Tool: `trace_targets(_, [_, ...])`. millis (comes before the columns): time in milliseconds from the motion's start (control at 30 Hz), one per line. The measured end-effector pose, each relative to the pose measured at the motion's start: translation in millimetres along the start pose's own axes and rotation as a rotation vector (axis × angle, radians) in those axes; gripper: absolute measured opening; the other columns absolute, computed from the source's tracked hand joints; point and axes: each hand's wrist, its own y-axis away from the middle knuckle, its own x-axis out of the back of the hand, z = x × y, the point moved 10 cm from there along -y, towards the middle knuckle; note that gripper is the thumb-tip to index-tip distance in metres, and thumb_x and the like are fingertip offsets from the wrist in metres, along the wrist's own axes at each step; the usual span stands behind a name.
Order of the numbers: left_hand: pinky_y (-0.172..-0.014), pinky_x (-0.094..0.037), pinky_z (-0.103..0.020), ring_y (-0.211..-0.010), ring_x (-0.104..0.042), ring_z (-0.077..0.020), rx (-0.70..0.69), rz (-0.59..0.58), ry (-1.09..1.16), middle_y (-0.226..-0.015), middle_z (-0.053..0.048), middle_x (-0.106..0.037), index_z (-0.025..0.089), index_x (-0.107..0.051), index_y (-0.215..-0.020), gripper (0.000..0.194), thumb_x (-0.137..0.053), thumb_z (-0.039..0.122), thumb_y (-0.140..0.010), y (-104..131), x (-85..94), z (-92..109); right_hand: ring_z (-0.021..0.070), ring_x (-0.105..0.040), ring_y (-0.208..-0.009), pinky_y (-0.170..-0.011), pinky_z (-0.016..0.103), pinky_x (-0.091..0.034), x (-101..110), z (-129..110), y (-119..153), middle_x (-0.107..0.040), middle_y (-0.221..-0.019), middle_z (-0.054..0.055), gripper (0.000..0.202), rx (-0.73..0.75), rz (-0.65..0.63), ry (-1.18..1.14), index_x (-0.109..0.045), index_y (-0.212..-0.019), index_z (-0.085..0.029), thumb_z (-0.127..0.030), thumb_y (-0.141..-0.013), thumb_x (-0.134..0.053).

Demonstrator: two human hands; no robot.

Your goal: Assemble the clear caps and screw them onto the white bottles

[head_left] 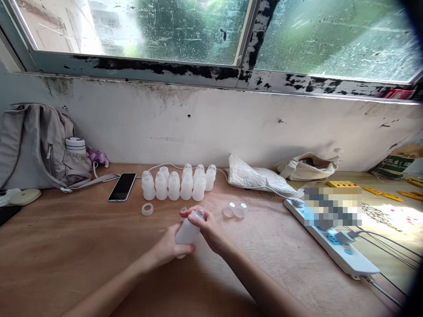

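A translucent white bottle [187,232] is tilted between my hands, above the wooden table. My left hand [170,246] wraps round its lower body. My right hand [208,226] grips its top end, where a clear cap [199,213] shows between the fingers. Behind my hands stand several similar white bottles [174,187] in close rows, most with clear domed tops. A white ring [147,209] lies to the left. On the right are two clear round lids [233,212] with two small white discs [243,205] beside them. Another small clear piece behind my right fingers is partly hidden.
On the left are a phone [122,187] and a grey backpack [36,145]. A silvery pouch [254,176] and a cream bag [309,166] lie by the wall. At right, a white power strip [330,237] with plugged-in cables crosses the table [82,255].
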Motion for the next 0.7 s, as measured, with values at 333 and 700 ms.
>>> trace_targets(333, [-0.060,-0.038,-0.026,-0.062,-0.052,-0.0122,0.206,-0.410,0.634,-0.077,-0.003,-0.054,0.013,-0.052,-0.093,0.034,-0.059,0.023,-0.061,21.8,-53.5,-13.0,0.0112,-0.053,-0.046,-0.034,0.018,-0.030,-13.0,19.4,6.9,-0.066,-0.082,0.006,0.020,-0.130,-0.096,-0.121,-0.053,-0.074,-0.018,-0.035,-0.066,-0.061])
trace_targets(700, [-0.053,-0.034,-0.022,-0.063,-0.046,-0.0132,-0.105,0.025,-0.108,-0.076,-0.001,-0.054,0.016,-0.051,-0.099,0.034,-0.058,0.022,-0.066,2.7,-16.9,-1.6,0.0210,-0.060,-0.083,-0.070,0.029,-0.043,-2.2,2.6,5.6,-0.066,-0.075,0.004,0.016,0.055,0.068,-0.048,-0.052,-0.069,-0.018,-0.028,-0.067,-0.064])
